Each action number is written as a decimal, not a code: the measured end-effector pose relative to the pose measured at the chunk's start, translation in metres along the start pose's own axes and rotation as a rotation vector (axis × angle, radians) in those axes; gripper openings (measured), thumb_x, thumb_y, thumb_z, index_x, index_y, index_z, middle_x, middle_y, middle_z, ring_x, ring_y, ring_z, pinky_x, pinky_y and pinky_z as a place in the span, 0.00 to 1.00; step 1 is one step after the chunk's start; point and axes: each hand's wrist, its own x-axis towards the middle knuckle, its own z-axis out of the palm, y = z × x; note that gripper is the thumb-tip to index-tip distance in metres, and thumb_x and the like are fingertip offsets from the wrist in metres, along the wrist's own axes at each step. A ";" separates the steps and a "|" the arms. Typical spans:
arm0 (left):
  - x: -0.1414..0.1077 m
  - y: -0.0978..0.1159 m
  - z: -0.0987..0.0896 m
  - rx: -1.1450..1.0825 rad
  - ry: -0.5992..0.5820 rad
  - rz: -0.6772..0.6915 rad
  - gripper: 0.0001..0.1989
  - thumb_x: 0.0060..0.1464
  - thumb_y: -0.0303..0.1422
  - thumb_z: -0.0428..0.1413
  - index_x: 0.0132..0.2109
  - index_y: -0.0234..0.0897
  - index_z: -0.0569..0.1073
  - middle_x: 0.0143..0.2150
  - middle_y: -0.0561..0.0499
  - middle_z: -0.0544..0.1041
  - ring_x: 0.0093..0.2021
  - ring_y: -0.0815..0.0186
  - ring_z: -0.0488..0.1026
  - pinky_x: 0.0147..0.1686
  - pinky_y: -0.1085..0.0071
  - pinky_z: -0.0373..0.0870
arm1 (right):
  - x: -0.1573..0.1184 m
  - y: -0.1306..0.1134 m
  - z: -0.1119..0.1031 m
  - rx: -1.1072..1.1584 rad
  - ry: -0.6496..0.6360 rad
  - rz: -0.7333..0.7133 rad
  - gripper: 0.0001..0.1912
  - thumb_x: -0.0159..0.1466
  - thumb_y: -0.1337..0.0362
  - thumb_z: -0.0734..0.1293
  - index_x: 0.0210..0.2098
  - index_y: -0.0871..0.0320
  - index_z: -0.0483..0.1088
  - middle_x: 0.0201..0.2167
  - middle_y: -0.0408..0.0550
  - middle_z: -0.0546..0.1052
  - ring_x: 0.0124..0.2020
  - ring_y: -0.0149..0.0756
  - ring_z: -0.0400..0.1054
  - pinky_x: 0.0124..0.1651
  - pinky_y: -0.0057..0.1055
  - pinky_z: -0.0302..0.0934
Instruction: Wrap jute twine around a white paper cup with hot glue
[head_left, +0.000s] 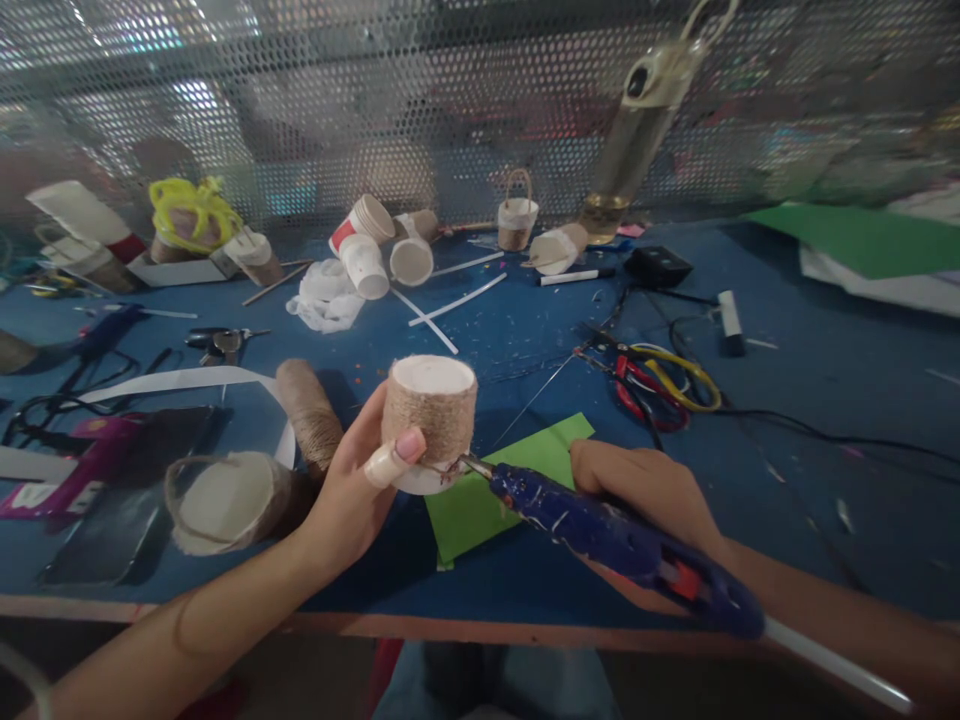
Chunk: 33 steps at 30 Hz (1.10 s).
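Observation:
My left hand (367,480) is closed around a small white cup (431,425) wrapped in brown twine, with a bandage-like wrap on its thumb. The cup is upside down, its flat white base upward and an unwrapped white band below the twine. A blue glue gun (615,540) is held in my right hand (649,500), its metal nozzle at the lower edge of the twine. A glue stick sticks out of its rear. Beneath the gun lies a light green paper (517,485).
Left are a twine roll (309,412), a twine-handled cup (225,505), a purple glue gun (90,465) and keys (227,343). Scissors (667,385) and cables lie right. Behind stand several cups, a bottle (630,140) and a perforated metal screen (450,110).

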 end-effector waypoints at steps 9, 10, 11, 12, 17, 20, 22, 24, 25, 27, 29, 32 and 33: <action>0.002 -0.003 -0.003 0.012 -0.011 0.022 0.24 0.54 0.42 0.61 0.57 0.42 0.73 0.54 0.45 0.77 0.54 0.52 0.73 0.49 0.62 0.74 | 0.000 -0.002 0.001 -0.015 0.012 0.020 0.16 0.54 0.67 0.65 0.29 0.52 0.49 0.22 0.34 0.51 0.18 0.26 0.45 0.24 0.29 0.39; 0.002 -0.003 -0.003 0.012 -0.006 0.026 0.24 0.54 0.43 0.61 0.57 0.42 0.73 0.53 0.45 0.77 0.54 0.52 0.73 0.49 0.62 0.74 | 0.000 -0.003 0.000 -0.010 0.015 0.026 0.16 0.54 0.67 0.64 0.29 0.52 0.48 0.23 0.34 0.51 0.19 0.27 0.45 0.24 0.29 0.38; 0.002 -0.003 -0.003 0.010 -0.002 0.025 0.24 0.54 0.43 0.62 0.56 0.42 0.73 0.52 0.46 0.77 0.54 0.52 0.73 0.49 0.61 0.74 | 0.000 -0.005 -0.001 -0.002 0.013 0.040 0.16 0.55 0.68 0.64 0.29 0.52 0.48 0.23 0.35 0.50 0.20 0.27 0.45 0.25 0.29 0.38; 0.002 -0.002 -0.003 0.005 0.004 0.019 0.23 0.54 0.43 0.62 0.56 0.42 0.74 0.51 0.46 0.77 0.54 0.52 0.73 0.49 0.60 0.74 | 0.000 -0.006 -0.001 0.010 0.005 0.059 0.16 0.55 0.68 0.64 0.29 0.52 0.48 0.24 0.35 0.50 0.20 0.28 0.45 0.26 0.30 0.38; 0.002 0.001 -0.001 -0.045 0.025 -0.032 0.18 0.57 0.41 0.59 0.54 0.45 0.76 0.49 0.48 0.78 0.55 0.52 0.73 0.51 0.59 0.74 | 0.001 -0.012 -0.005 0.038 -0.035 0.128 0.16 0.54 0.69 0.64 0.29 0.52 0.48 0.24 0.35 0.51 0.22 0.28 0.45 0.27 0.31 0.39; 0.001 0.002 0.000 -0.048 0.039 -0.033 0.20 0.56 0.43 0.60 0.54 0.44 0.76 0.48 0.47 0.79 0.56 0.50 0.73 0.52 0.57 0.74 | 0.001 -0.009 -0.003 0.010 -0.022 0.127 0.16 0.53 0.69 0.64 0.29 0.52 0.48 0.24 0.35 0.51 0.22 0.28 0.45 0.27 0.30 0.39; 0.001 0.002 0.000 -0.038 0.035 -0.024 0.20 0.55 0.43 0.60 0.54 0.44 0.76 0.48 0.46 0.79 0.56 0.49 0.73 0.52 0.56 0.74 | 0.000 -0.006 -0.001 -0.006 -0.008 0.115 0.16 0.51 0.69 0.63 0.29 0.52 0.48 0.24 0.35 0.51 0.22 0.28 0.44 0.26 0.29 0.40; 0.001 0.002 0.000 -0.019 0.026 -0.022 0.20 0.56 0.43 0.60 0.54 0.44 0.76 0.49 0.47 0.78 0.55 0.49 0.73 0.51 0.56 0.74 | 0.000 -0.004 0.000 0.003 -0.002 0.078 0.16 0.50 0.69 0.63 0.29 0.52 0.48 0.24 0.35 0.51 0.21 0.28 0.45 0.26 0.29 0.40; 0.001 0.001 0.000 -0.008 0.019 -0.020 0.20 0.56 0.42 0.59 0.54 0.45 0.75 0.49 0.47 0.78 0.55 0.50 0.73 0.51 0.57 0.74 | 0.000 -0.004 0.000 0.014 -0.005 0.061 0.16 0.50 0.69 0.63 0.29 0.52 0.48 0.24 0.35 0.51 0.21 0.27 0.45 0.26 0.29 0.40; 0.001 0.000 -0.001 0.010 0.007 -0.010 0.19 0.57 0.42 0.59 0.55 0.45 0.75 0.51 0.47 0.78 0.54 0.51 0.73 0.50 0.58 0.75 | 0.000 -0.005 -0.001 0.033 -0.022 0.052 0.17 0.51 0.69 0.64 0.30 0.52 0.48 0.24 0.35 0.51 0.21 0.27 0.46 0.25 0.28 0.41; 0.002 -0.002 -0.002 0.019 -0.010 0.008 0.19 0.57 0.42 0.58 0.55 0.45 0.75 0.51 0.47 0.78 0.53 0.51 0.74 0.48 0.60 0.75 | 0.001 -0.007 -0.003 0.036 -0.038 0.065 0.17 0.52 0.69 0.64 0.29 0.52 0.48 0.24 0.35 0.51 0.21 0.27 0.47 0.25 0.28 0.41; 0.002 -0.003 -0.003 0.022 -0.035 0.021 0.19 0.57 0.41 0.59 0.54 0.43 0.75 0.51 0.46 0.78 0.51 0.53 0.75 0.45 0.62 0.75 | 0.003 -0.011 -0.005 0.020 -0.028 0.042 0.16 0.53 0.69 0.63 0.29 0.52 0.48 0.23 0.34 0.50 0.20 0.27 0.46 0.25 0.28 0.40; 0.003 -0.003 -0.004 0.023 -0.041 0.022 0.19 0.57 0.41 0.59 0.54 0.43 0.75 0.50 0.45 0.77 0.50 0.54 0.75 0.45 0.63 0.75 | 0.004 -0.011 -0.005 0.005 -0.039 0.057 0.16 0.53 0.69 0.63 0.29 0.52 0.47 0.23 0.35 0.51 0.20 0.27 0.46 0.25 0.28 0.40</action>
